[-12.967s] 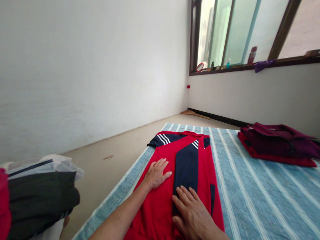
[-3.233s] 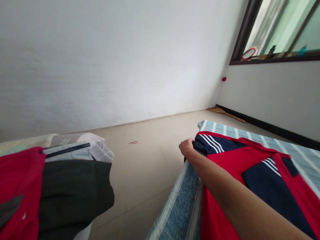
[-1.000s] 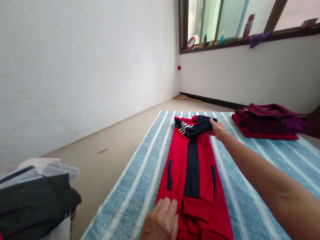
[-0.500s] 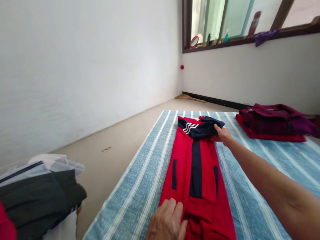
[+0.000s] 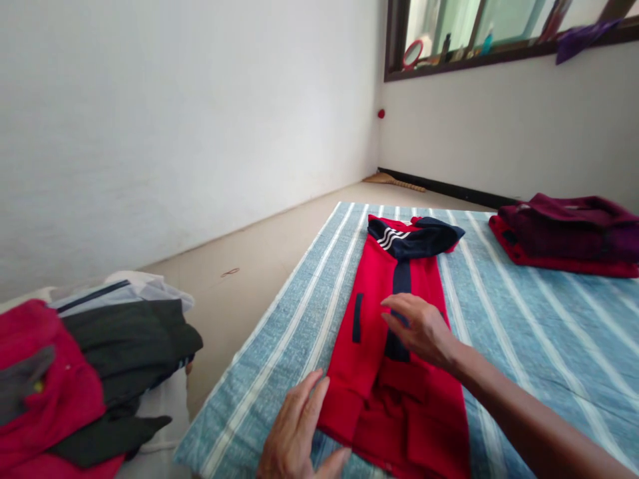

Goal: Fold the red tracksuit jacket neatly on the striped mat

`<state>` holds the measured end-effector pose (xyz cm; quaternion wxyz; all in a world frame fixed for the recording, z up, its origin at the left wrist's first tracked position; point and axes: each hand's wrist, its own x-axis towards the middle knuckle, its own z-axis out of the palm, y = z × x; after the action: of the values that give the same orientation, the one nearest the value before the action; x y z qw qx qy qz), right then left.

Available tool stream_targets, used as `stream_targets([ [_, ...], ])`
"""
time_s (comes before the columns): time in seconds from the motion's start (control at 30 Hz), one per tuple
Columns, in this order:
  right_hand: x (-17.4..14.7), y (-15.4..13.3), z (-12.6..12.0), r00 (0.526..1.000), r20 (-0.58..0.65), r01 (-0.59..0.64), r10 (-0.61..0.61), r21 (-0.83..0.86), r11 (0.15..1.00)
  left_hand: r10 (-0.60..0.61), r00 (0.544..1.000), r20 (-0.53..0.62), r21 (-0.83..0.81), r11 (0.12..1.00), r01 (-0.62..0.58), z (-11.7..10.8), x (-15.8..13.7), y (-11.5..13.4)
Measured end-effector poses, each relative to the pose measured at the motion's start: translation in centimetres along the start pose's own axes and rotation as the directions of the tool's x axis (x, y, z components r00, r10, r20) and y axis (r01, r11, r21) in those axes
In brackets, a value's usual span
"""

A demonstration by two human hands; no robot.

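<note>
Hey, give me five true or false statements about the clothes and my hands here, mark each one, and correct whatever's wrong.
1. The red and navy garment lies on the blue striped cloth. True.
2. The right hand is gripping the collar. False: it is over the navy panel, well short of that end.
3. The purple clothing is at the picture's left edge. False: it is at the right, on top of something red.
4. The left hand is at the garment's near left corner. True.
5. The dark green clothing lies on the striped cloth. False: it lies to its left, with floor showing between.
</note>
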<state>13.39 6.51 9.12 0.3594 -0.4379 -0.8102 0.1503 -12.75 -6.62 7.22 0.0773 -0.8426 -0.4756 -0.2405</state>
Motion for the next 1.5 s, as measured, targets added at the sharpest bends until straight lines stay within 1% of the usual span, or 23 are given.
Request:
stream_targets([
  [0.03, -0.5, -1.4, 0.5, 0.991, 0.063, 0.113, -0.114, 0.017, 0.993, -0.019, 1.0, -0.009, 0.004, 1.0, 0.019, 0.2, -0.2, 0.1],
  [0.07, -1.0, -2.6, 0.9, 0.972, 0.131, 0.193, -0.196, 0.038, 0.98, -0.04, 0.999, -0.027, 0.009, 0.999, 0.04, 0.5, -0.4, 0.3],
  [0.13, -1.7, -4.0, 1.5, 0.926, 0.226, 0.291, -0.302, 0.083, 0.953, -0.082, 0.993, -0.081, 0.015, 0.996, 0.084, 1.2, -0.7, 0.6],
  [0.17, -2.1, -4.3, 1.7, 0.908, 0.261, 0.313, -0.328, 0.1, 0.945, -0.105, 0.989, -0.104, 0.015, 0.994, 0.107, 1.5, -0.7, 0.8],
  [0.27, -3.0, -4.5, 1.8, 0.879, 0.336, 0.32, -0.338, 0.108, 0.941, -0.177, 0.976, -0.129, -0.013, 0.984, 0.177, 2.4, -0.5, 1.4],
  [0.4, -3.5, -4.5, 2.1, 0.863, 0.401, 0.328, -0.308, 0.02, 0.945, -0.263, 0.954, -0.141, -0.065, 0.964, 0.256, 3.3, 0.2, 2.0],
  [0.47, -3.4, -4.5, 2.6, 0.868, 0.385, 0.342, -0.314, -0.005, 0.94, -0.299, 0.942, -0.154, -0.073, 0.954, 0.291, 3.7, 0.6, 2.0],
  [0.53, -3.1, -4.4, 3.2, 0.882, 0.345, 0.339, -0.321, 0.008, 0.941, -0.335, 0.928, -0.165, -0.078, 0.942, 0.326, 4.1, 1.0, 2.0],
  [0.6, -2.5, -4.2, 3.5, 0.899, 0.309, 0.312, -0.309, 0.039, 0.949, -0.372, 0.912, -0.171, -0.089, 0.928, 0.362, 4.4, 1.4, 1.9],
  [0.67, -1.9, -4.0, 3.4, 0.912, 0.301, 0.273, -0.279, 0.064, 0.96, -0.416, 0.893, -0.173, -0.111, 0.909, 0.402, 4.5, 1.6, 1.9],
  [0.77, -0.8, -4.1, 2.8, 0.913, 0.336, 0.218, -0.231, 0.078, 0.973, -0.473, 0.868, -0.152, -0.163, 0.878, 0.45, 4.6, 2.1, 2.0],
  [0.87, 0.3, -4.3, 2.2, 0.896, 0.4, 0.174, -0.195, 0.088, 0.981, -0.51, 0.85, -0.132, -0.209, 0.853, 0.479, 4.5, 2.5, 2.0],
  [0.93, 0.9, -4.3, 2.0, 0.887, 0.426, 0.153, -0.179, 0.096, 0.984, -0.516, 0.843, -0.148, -0.223, 0.848, 0.48, 4.2, 2.8, 2.1],
  [1.07, 1.0, -4.0, 2.0, 0.89, 0.422, 0.152, -0.173, 0.082, 0.985, -0.472, 0.863, -0.18, -0.226, 0.874, 0.43, 3.7, 3.0, 2.2],
  [1.17, 0.3, -3.5, 2.2, 0.892, 0.414, 0.171, -0.18, 0.061, 0.983, -0.447, 0.88, -0.163, -0.195, 0.889, 0.415, 3.5, 2.5, 2.2],
  [1.27, -0.5, -3.2, 2.6, 0.898, 0.392, 0.21, -0.198, 0.012, 0.978, -0.439, 0.886, -0.149, -0.151, 0.896, 0.418, 3.7, 2.1, 2.1],
  [1.33, -1.1, -3.3, 3.0, 0.915, 0.352, 0.243, -0.199, -0.084, 0.966, -0.429, 0.889, -0.158, -0.139, 0.902, 0.41, 3.7, 1.9, 2.0],
  [1.4, -1.8, -3.8, 3.4, 0.944, 0.275, 0.246, -0.181, -0.22, 0.944, -0.412, 0.894, -0.174, -0.131, 0.91, 0.394, 3.8, 1.7, 1.9],
  [1.5, -3.1, -5.0, 3.8, 0.984, 0.129, 0.162, -0.121, -0.384, 0.909, -0.379, 0.908, -0.177, -0.111, 0.924, 0.365, 3.9, 1.4, 1.8],
])
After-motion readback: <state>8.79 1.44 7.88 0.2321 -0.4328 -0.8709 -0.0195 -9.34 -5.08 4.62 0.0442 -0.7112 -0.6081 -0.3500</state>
